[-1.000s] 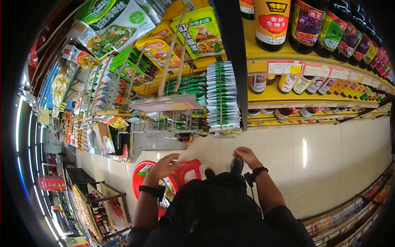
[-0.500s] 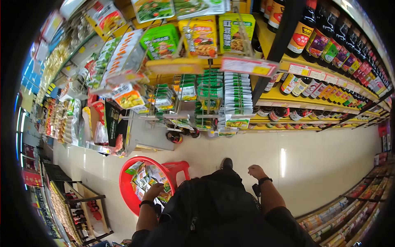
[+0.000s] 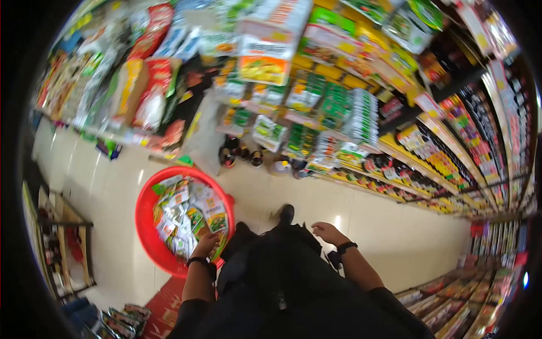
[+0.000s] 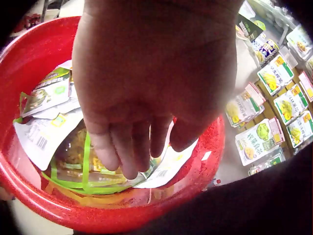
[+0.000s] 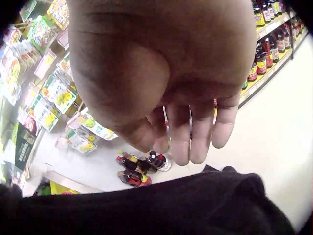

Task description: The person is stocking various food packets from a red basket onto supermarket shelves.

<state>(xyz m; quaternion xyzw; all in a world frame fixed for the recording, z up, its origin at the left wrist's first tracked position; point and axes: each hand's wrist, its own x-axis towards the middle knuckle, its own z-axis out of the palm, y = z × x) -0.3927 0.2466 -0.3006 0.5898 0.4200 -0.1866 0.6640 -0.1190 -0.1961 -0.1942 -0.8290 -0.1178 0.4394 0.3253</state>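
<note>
A round red tub (image 3: 148,237) full of flat food packets (image 3: 183,212) stands left of the person's legs. My left hand (image 3: 207,244) is over its near right rim. In the left wrist view the left hand (image 4: 151,88) has its fingers extended and overlaps the packets, with nothing held; a bag with green edging (image 4: 88,161) lies below the fingertips. My right hand (image 3: 329,231) hangs in front of the body at the right, above the floor. The right wrist view shows the right hand (image 5: 166,73) with loose, nearly straight fingers and no object in them.
Hanging packets (image 3: 265,62) fill the rack ahead. Several dark bottles (image 3: 228,158) stand on the floor beneath it. Bottle shelves (image 3: 429,147) run along the right, with another shelf row (image 3: 451,294) at the lower right. A wooden stand (image 3: 70,248) is at the far left.
The head view has swung left and down, bringing the tub and its packets fully into sight. The left hand has dropped from in front of the rack to the tub's rim; the right hand stays free.
</note>
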